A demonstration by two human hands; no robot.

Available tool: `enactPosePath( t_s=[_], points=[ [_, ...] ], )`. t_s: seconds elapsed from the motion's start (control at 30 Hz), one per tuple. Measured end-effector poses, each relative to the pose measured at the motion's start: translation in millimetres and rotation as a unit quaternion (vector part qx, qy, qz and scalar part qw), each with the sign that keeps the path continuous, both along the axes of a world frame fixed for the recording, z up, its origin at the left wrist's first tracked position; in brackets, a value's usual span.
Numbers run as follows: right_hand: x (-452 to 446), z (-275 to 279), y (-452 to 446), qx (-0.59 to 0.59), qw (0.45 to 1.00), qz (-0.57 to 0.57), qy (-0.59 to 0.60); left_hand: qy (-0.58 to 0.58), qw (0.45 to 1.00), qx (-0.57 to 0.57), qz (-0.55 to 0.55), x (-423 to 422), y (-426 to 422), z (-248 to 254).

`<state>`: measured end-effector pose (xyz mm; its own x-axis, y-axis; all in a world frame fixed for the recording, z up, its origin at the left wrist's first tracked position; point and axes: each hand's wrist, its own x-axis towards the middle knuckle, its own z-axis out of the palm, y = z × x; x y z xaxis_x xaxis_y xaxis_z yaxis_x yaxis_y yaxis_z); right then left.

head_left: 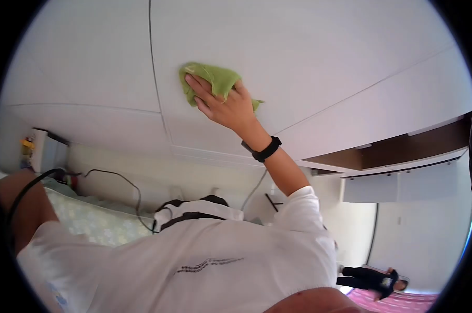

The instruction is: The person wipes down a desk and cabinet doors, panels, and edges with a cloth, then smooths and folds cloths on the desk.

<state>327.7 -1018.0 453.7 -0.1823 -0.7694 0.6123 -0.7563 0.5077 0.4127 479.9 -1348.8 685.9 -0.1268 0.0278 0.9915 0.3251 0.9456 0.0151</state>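
A crumpled green cloth point(224, 79) lies against a large white panel point(319, 62) in the upper middle of the view. My right hand point(228, 107) presses the cloth to the panel, its fingers partly spread and partly covered by folds of the cloth. A black band sits on the right wrist, and the arm reaches up from a white short sleeve. Only part of my left arm point(24, 203) shows at the left edge; the left hand is out of view.
Thin seams cross the white panels. An open brown compartment point(413, 148) is at the right. A dark cable point(129, 177) runs at lower left, beside a pale patterned cloth surface point(90, 214). Another person point(374, 279) in dark clothes is at the lower right, near a pink surface point(403, 301).
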Motion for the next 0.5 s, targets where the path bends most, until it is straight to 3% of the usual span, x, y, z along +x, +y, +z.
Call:
enactPosePath(
  t_s=[0.17,0.23,0.33,0.43,0.5],
  points=[
    [-23.5,61.6,45.9,-0.117,0.987,-0.111,-0.012,-0.017,1.0,0.024,0.004,-4.9,-19.2,-24.2],
    [-44.6,109.4,92.3,-0.178,0.965,-0.134,0.138,-0.019,0.999,0.023,0.012,-4.2,-21.0,-34.3],
    [-49.9,168.2,141.8,-0.291,0.935,-0.154,0.13,-0.012,1.0,0.009,0.016,3.4,-33.5,-32.6],
    [-70.7,199.5,172.0,-0.3,0.917,-0.186,0.187,-0.003,1.0,-0.011,0.024,4.3,-34.2,-33.1],
    [-84.9,212.5,196.2,-0.195,0.925,-0.236,0.226,-0.013,0.999,-0.021,0.027,-3.5,-30.3,-35.2]
  ],
)
